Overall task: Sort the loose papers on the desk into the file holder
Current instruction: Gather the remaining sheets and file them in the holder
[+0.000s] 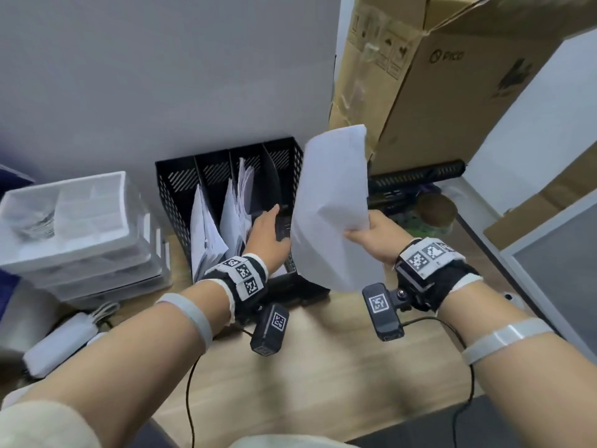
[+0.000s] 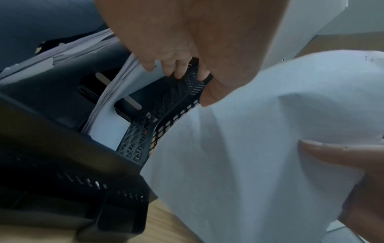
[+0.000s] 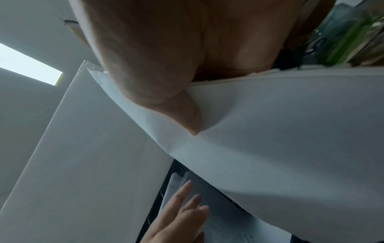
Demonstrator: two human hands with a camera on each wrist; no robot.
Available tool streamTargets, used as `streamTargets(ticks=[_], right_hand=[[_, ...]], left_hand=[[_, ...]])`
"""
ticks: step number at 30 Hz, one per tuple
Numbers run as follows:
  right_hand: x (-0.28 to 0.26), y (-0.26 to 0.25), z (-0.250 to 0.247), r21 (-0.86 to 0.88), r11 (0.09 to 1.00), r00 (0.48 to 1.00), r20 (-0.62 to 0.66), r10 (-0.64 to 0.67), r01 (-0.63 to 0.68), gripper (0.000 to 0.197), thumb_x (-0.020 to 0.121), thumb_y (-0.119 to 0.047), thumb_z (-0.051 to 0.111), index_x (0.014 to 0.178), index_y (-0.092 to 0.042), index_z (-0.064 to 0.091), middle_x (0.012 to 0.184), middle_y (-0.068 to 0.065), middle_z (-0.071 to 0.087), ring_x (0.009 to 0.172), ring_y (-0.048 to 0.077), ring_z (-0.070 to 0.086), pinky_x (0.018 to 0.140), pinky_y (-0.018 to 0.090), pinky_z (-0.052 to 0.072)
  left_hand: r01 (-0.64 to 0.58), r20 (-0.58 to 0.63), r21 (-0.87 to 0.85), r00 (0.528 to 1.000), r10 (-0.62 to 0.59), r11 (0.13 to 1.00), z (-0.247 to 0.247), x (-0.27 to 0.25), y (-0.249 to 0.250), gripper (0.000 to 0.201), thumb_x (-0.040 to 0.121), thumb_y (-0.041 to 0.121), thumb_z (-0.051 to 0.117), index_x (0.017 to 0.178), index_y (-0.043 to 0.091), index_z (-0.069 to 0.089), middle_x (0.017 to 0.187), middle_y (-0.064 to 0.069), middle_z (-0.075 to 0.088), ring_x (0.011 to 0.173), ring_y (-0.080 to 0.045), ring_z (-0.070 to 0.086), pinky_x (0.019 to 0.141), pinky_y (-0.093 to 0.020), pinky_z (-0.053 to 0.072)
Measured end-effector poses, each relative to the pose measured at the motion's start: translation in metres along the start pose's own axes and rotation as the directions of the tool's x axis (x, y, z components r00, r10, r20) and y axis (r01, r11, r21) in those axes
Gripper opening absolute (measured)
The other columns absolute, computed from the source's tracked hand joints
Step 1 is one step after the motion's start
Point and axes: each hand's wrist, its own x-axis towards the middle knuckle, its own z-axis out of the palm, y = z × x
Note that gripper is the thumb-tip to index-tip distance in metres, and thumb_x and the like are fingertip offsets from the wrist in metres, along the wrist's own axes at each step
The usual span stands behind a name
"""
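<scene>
A black mesh file holder (image 1: 176,202) with several slots stands against the white partition, and white sheets lean in its left and middle slots. My left hand (image 1: 263,221) reaches into a right-hand slot. Its straight fingers (image 2: 166,65) press the filed papers (image 2: 108,105) leftward, away from the mesh divider (image 2: 166,108), while the thumb lies on the divider's other side. My right hand (image 1: 361,232) grips a bent stack of white papers (image 1: 332,202) just above and right of the holder. In the right wrist view the thumb (image 3: 182,115) pinches that stack (image 3: 270,131).
A white plastic drawer unit (image 1: 80,234) stands left of the holder, with a white power adapter (image 1: 58,344) in front of it. A big open cardboard box (image 1: 436,92) and a black tray (image 1: 416,176) stand to the right. The wooden desk (image 1: 307,367) lies below my wrists.
</scene>
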Motion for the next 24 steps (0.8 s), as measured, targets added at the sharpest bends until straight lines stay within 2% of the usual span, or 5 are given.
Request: streamTargets(ticks=[4, 11, 15, 19, 24], right_hand=[[0.012, -0.011, 0.010, -0.081, 0.996, 1.000, -0.004, -0.026, 0.026, 0.029, 0.097, -0.009, 0.049, 0.123, -0.009, 0.064, 0.109, 0.002, 0.065, 0.103, 0.018, 0.059, 0.079, 0.021, 0.039], [0.035, -0.019, 0.011, -0.050, 0.999, 0.988, -0.153, -0.020, 0.012, 0.032, 0.097, -0.009, 0.047, 0.125, -0.009, 0.062, 0.107, 0.000, 0.062, 0.100, 0.017, 0.055, 0.084, 0.024, 0.037], [0.057, -0.019, 0.016, 0.055, 0.998, 0.984, -0.177, -0.016, 0.026, 0.032, 0.097, -0.009, 0.048, 0.127, -0.009, 0.061, 0.114, 0.003, 0.065, 0.106, 0.020, 0.058, 0.092, 0.029, 0.042], [0.080, -0.012, 0.039, 0.176, 0.984, 0.978, -0.204, 0.038, -0.001, 0.031, 0.095, -0.007, 0.049, 0.123, -0.003, 0.061, 0.121, 0.014, 0.066, 0.114, 0.029, 0.060, 0.097, 0.034, 0.046], [0.102, -0.005, 0.064, 0.280, 0.960, 0.980, -0.185, 0.072, -0.017, 0.037, 0.096, -0.021, 0.051, 0.131, -0.012, 0.056, 0.124, 0.010, 0.065, 0.116, 0.029, 0.059, 0.103, 0.046, 0.045]], left_hand=[[0.035, 0.067, -0.129, 0.997, -0.026, 0.991, -0.003, 0.003, -0.001, 0.066, 0.092, 0.012, 0.057, 0.153, 0.022, 0.034, 0.144, -0.008, 0.052, 0.135, -0.025, 0.050, 0.102, -0.031, 0.043], [0.055, 0.168, -0.175, 0.985, -0.026, 0.983, -0.005, 0.012, 0.002, 0.075, 0.096, 0.010, 0.058, 0.158, 0.033, 0.022, 0.156, -0.011, 0.039, 0.136, -0.026, 0.050, 0.086, -0.024, 0.047], [0.048, 0.182, -0.193, 0.983, -0.012, 0.980, -0.009, 0.015, 0.002, 0.074, 0.096, 0.007, 0.057, 0.158, 0.031, 0.023, 0.142, -0.002, 0.048, 0.124, -0.018, 0.054, 0.070, -0.004, 0.046], [0.101, 0.197, -0.347, 0.980, -0.033, 0.932, -0.014, 0.020, 0.011, 0.064, 0.100, 0.022, 0.055, 0.156, 0.035, 0.026, 0.141, 0.000, 0.053, 0.125, -0.020, 0.056, 0.099, -0.033, 0.047], [0.198, 0.206, -0.585, 0.974, -0.092, 0.786, -0.032, 0.029, 0.034, 0.064, 0.097, 0.051, 0.053, 0.154, 0.043, 0.025, 0.155, 0.004, 0.044, 0.130, -0.026, 0.055, 0.104, -0.055, 0.049]])
